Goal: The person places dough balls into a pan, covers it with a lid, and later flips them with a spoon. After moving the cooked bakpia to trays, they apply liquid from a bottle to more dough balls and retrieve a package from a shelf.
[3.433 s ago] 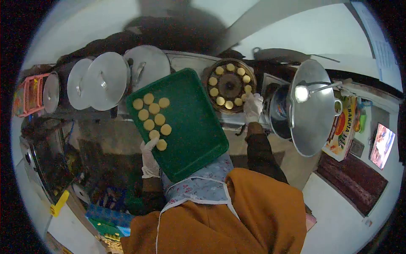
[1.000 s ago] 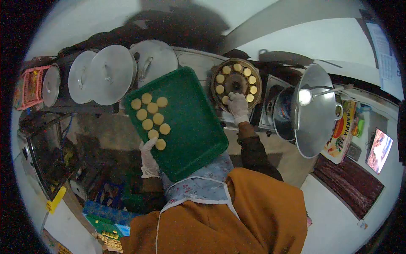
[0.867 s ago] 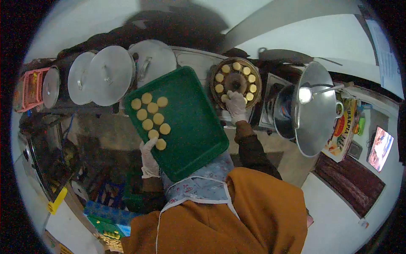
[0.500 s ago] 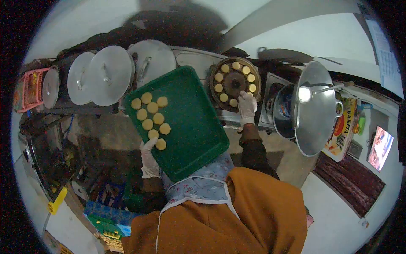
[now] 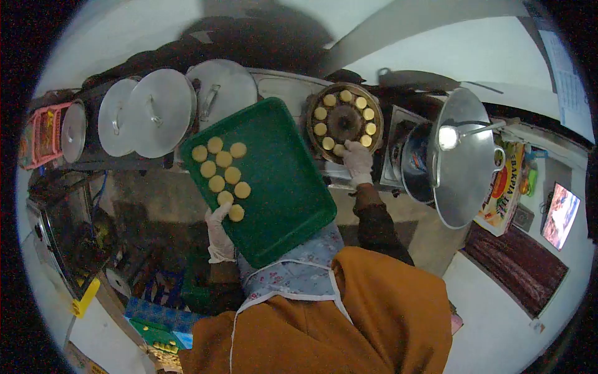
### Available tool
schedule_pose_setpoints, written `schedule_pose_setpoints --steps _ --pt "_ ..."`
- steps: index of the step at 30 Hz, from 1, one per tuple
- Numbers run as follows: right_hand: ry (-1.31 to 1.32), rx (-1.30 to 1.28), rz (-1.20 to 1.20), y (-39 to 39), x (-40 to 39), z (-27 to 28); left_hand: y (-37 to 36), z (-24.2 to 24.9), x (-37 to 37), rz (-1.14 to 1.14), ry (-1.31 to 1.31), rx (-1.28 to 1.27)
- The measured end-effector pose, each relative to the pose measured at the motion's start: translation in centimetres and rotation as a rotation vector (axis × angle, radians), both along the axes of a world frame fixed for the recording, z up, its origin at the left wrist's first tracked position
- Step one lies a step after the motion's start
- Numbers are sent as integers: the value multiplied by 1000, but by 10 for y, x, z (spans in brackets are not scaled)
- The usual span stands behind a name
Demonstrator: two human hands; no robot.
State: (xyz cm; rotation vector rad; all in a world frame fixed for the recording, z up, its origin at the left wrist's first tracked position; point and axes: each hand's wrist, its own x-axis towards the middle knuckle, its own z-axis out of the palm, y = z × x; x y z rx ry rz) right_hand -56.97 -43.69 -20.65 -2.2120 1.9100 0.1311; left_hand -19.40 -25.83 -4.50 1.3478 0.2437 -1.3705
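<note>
A green tray (image 5: 280, 181) lies tilted in front of my body, with several round pale cakes (image 5: 216, 183) grouped on its left half. My left hand (image 5: 219, 230), in a white glove, grips the tray's lower left edge, thumb over the rim. On the stove, a round dark pan (image 5: 314, 140) holds a ring of similar cakes (image 5: 369, 114) around its bare centre. My gloved right hand (image 5: 358, 163) is at the pan's lower right edge with its fingers bent down beside a cake; whether they pinch anything is hidden.
Large metal lids (image 5: 159, 112) stand along the back left beside a pink basket (image 5: 47, 134). Right of the pan are a burner and a big metal wok (image 5: 464, 168). A printed box (image 5: 503, 190) and a lit screen (image 5: 562, 215) are farther right.
My right hand has shifted slightly left along the pan's lower edge, toward the bottom cakes. My left hand and the tray have stayed nearly still.
</note>
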Motion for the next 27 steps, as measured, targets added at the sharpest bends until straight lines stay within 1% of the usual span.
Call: schedule_pose_setpoints --steps 1,3,5,6,8,11,12,14,16,17,18,20,21,23,24,25,26,27 --pt "-8 10 20 -2 -19 -19 0 0 0 11 2 8" --pt "-422 -64 -321 -1 -61 -54 7 -9 3 8 -25 33" --pt "-600 -15 -536 -5 -68 -44 21 -35 9 -25 -78 63" --pt "-572 73 -576 -14 -57 -12 18 -31 8 -12 -55 67" --pt "-238 -98 -176 -18 -36 14 11 -18 6 17 -17 77" --pt "-179 -14 8 -15 -8 22 10 -15 4 31 22 -12" --pt "-94 -42 82 -13 6 28 3 -6 2 12 1 -31" --pt "-57 20 56 -9 14 33 -12 17 1 -23 -45 -69" --pt "-33 53 58 -8 14 26 3 -5 6 -62 -153 16" --pt "-26 56 70 -8 8 20 10 -15 7 -62 -151 25" --pt "-15 58 79 -7 3 16 8 -13 6 -62 -150 34" --pt "-7 31 152 -8 -8 8 1 -8 4 -21 -37 -18" --pt "-7 17 189 -9 -8 9 -4 0 3 -24 -42 -36" --pt "-180 18 -47 -8 -14 14 -10 13 0 -28 -60 -68" --pt "-266 21 -167 -9 -19 19 -7 8 3 -24 -39 -48" --pt "-195 -101 -250 -8 -34 -11 0 -1 5 -20 -15 -29" --pt "-120 -222 -334 -5 -61 -66 4 -6 7 -20 9 -10" --pt "-134 -188 -310 -6 -66 -55 3 -3 6 -28 -4 -13"
